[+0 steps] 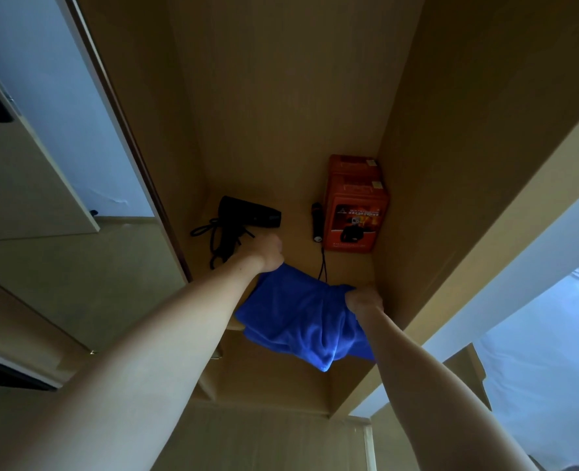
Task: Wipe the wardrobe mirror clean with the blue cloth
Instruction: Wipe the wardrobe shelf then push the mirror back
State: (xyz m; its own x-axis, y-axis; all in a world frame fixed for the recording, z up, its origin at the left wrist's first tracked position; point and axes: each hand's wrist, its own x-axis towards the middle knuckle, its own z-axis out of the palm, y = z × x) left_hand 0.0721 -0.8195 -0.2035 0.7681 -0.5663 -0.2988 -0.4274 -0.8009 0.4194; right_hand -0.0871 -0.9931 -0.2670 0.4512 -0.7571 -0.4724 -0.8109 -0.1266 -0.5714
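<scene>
A blue cloth (298,321) hangs stretched between my two hands over the front of a wooden wardrobe shelf (291,246). My left hand (270,253) grips its upper left corner, fingers curled into a fist. My right hand (364,302) clutches a bunch of the cloth at its right edge, close to the wardrobe's right wall. The rest of the cloth sags below the shelf's front edge. A mirrored door panel (53,137) stands at the left and reflects the room.
On the shelf lie a black hair dryer (250,215) with a coiled cord, a black flashlight (317,222) with a strap, and two stacked orange boxes (356,212) in the back right corner. The wardrobe's right wall (468,164) is close to my right arm.
</scene>
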